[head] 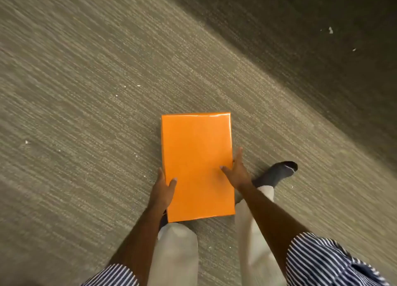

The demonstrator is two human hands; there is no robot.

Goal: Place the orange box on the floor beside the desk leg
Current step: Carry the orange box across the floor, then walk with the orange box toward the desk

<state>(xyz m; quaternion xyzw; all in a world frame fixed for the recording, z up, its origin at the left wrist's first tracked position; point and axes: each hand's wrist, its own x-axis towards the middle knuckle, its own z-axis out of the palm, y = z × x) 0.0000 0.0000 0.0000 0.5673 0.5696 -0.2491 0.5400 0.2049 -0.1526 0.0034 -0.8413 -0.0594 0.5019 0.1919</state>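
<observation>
A flat, glossy orange box [197, 165] is held level above the carpet in front of my legs, its long side pointing away from me. My left hand [163, 186] grips its left edge near the close corner, thumb on top. On the right edge, my right hand [236, 171] holds it with the thumb lying across the top face and the fingers along the side. No desk or desk leg is in view.
Grey-green carpet [86, 92] fills the view, with small white specks scattered on it. A dark shadowed band [322, 38] runs across the upper right. My legs in pale trousers and a dark-socked foot [277, 174] stand below the box.
</observation>
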